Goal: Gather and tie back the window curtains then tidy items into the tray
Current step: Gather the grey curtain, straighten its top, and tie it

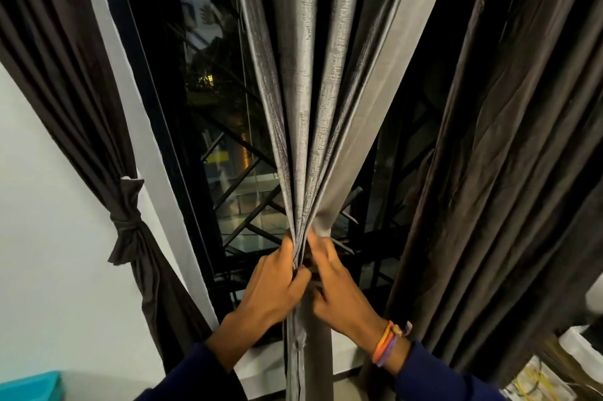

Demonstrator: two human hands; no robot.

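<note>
Your left hand (277,283) and right hand (339,286) both grip the shiny grey pleated curtain (310,106), fingers curled round its gathered folds at the middle of the window, the 2 hands nearly touching. To the left, a dark brown curtain (65,74) hangs tied back with a knotted fabric band (125,221). Another dark brown curtain (505,172) hangs loose at right. A turquoise plastic tray (29,387) shows at near left.
</note>
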